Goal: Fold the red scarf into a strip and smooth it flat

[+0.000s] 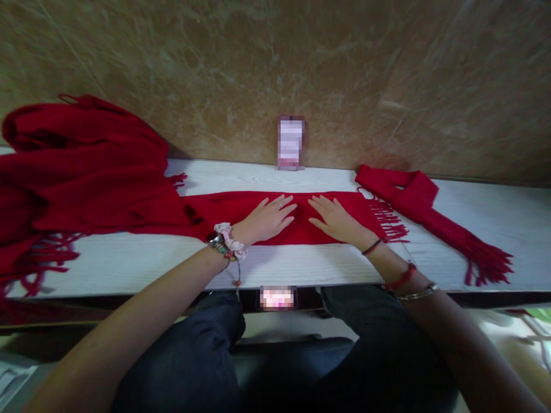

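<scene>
A red fringed scarf (241, 209) is spread lengthwise over the white table. Flat on its middle lies my left hand (269, 218), fingers spread and a ring on one of them. My right hand (333, 219) rests palm down on the same scarf, a short way to the right, also with fingers apart. The scarf's fringe (387, 221) fans out beyond my right hand. To the left, the cloth runs toward a large heap of red scarves (94, 166); where one piece ends and another begins I cannot tell.
A folded red scarf (413, 198) with fringe lies at the right of the white table (163, 261). A phone (291, 143) with a blurred screen leans on the brown marbled wall (215, 74). Another lit, blurred screen (278, 298) sits below the table's front edge, near my legs.
</scene>
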`<state>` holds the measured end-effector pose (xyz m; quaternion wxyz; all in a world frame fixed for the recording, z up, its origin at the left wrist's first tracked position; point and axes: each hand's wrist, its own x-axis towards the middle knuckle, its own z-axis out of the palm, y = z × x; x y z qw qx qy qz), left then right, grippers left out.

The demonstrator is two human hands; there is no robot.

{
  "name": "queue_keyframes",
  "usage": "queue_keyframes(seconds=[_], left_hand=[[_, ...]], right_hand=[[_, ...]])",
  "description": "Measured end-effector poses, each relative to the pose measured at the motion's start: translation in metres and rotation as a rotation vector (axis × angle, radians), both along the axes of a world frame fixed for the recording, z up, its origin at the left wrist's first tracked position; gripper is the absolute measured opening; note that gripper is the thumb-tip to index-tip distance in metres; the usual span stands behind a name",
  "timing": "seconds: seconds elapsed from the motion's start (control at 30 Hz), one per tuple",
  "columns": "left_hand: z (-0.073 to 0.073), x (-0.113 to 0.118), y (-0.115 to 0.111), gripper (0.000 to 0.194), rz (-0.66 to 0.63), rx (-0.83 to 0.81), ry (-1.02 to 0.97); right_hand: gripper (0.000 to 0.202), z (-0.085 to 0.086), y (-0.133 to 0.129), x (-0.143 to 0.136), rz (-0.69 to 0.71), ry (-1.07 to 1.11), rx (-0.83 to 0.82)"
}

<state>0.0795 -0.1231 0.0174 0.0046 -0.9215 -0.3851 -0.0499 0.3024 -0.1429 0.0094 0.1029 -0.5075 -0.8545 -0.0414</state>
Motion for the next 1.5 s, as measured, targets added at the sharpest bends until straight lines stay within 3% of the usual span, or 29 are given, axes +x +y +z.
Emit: queue_keyframes(seconds=[0.2, 0.3, 0.43, 0.57, 0.7, 0.83, 1.13, 1.3, 1.4, 1.5], left_hand=[[-0.024, -0.017, 0.010, 0.052, 0.072, -0.059, 0.065], [-0.021, -0.021, 0.011, 0.054, 0.091, -0.106, 0.074], [-0.007, -0.012, 0.015, 0.054, 0.079, -0.159, 0.102], [0.002, 0.007, 0.022, 0.047, 0.028, -0.032, 0.038], [-0.011, 0.017, 0.026, 0.049, 0.055, 0.002, 0.009], [-0.023, 0.013, 0.026, 0.052, 0.086, -0.031, 0.012], [-0.012, 0.014, 0.026, 0.053, 0.093, -0.107, 0.043], [-0.010, 0.031, 0.020, 0.049, 0.115, 0.016, -0.065], [-0.014, 0.036, 0.020, 0.055, 0.231, -0.079, -0.061], [-0.016, 0.036, 0.021, 0.057, 0.268, -0.140, -0.039]], right_hand=[[0.051, -0.012, -0.005, 0.006, 0.006, -0.154, -0.054], [0.052, -0.012, -0.005, 0.007, 0.010, -0.151, -0.066], [0.051, -0.007, 0.000, 0.004, -0.027, -0.091, -0.052], [0.052, -0.002, 0.011, -0.002, -0.101, -0.050, -0.011], [0.052, -0.006, 0.019, -0.008, -0.112, -0.099, -0.067], [0.053, -0.012, 0.021, -0.005, -0.085, -0.137, -0.094], [0.047, -0.006, 0.023, 0.019, -0.260, -0.134, -0.081], [0.049, -0.003, 0.023, 0.000, -0.146, -0.126, -0.033], [0.049, -0.005, 0.025, -0.004, -0.119, -0.125, -0.107], [0.049, -0.008, 0.027, 0.007, -0.158, -0.120, -0.140]])
